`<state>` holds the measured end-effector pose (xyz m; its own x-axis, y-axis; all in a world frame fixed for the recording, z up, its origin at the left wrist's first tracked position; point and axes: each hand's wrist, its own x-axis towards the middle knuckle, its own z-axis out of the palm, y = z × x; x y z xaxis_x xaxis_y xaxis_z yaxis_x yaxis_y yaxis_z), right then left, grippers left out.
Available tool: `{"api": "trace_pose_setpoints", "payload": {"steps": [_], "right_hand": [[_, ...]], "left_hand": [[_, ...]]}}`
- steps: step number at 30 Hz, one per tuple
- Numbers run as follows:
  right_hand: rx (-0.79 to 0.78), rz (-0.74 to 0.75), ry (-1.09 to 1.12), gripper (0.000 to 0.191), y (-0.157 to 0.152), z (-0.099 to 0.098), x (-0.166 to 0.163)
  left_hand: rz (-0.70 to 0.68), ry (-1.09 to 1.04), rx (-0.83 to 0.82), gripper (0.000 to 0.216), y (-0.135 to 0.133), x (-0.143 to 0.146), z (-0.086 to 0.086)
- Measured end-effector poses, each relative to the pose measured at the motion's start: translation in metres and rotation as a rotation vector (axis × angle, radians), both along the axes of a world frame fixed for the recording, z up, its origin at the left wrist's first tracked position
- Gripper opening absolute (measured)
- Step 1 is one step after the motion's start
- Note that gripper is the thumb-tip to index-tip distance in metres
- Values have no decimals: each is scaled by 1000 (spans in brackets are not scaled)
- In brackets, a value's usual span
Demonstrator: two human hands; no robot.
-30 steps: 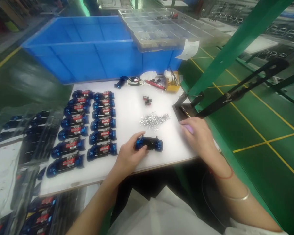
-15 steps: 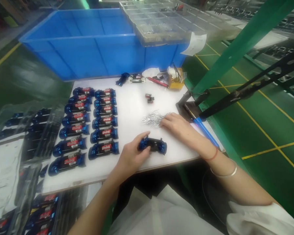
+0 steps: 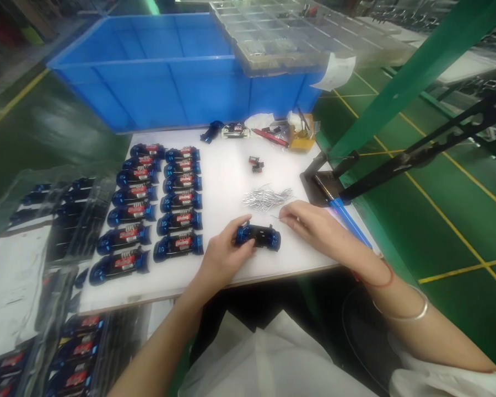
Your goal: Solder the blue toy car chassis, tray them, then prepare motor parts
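The left hand [image 3: 225, 256] is clamped on the near end of a blue car [image 3: 259, 236], which lies on the table [image 3: 231, 182] near its front edge, as before. The right hand [image 3: 310, 223] has left the pins [image 3: 267, 197], where it lay half a second ago, and is now at the car's 3 o'clock. Its fingertips are pinched together, but a pin between them cannot be made out. The pins lie at the car's 12 o'clock, and the rows of cars [image 3: 157, 204] at its 9.
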<state>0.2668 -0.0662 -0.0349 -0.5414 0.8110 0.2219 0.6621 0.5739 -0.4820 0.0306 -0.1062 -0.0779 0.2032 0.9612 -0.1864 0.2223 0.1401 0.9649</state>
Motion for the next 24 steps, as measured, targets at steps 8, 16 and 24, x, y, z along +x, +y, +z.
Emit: {"api": "trace_pose_setpoints", "payload": {"steps": [8, 16, 24], "right_hand": [[33, 66, 170, 12, -25, 1, -17], [404, 80, -3, 18, -30, -15, -35], [531, 78, -98, 17, -32, -20, -39]], "left_hand": [[-11, -220, -115, 62, 6, -1, 2], [-11, -284, -141, 48, 9, 0, 7], [16, -317, -177, 49, 10, 1, 9]]}}
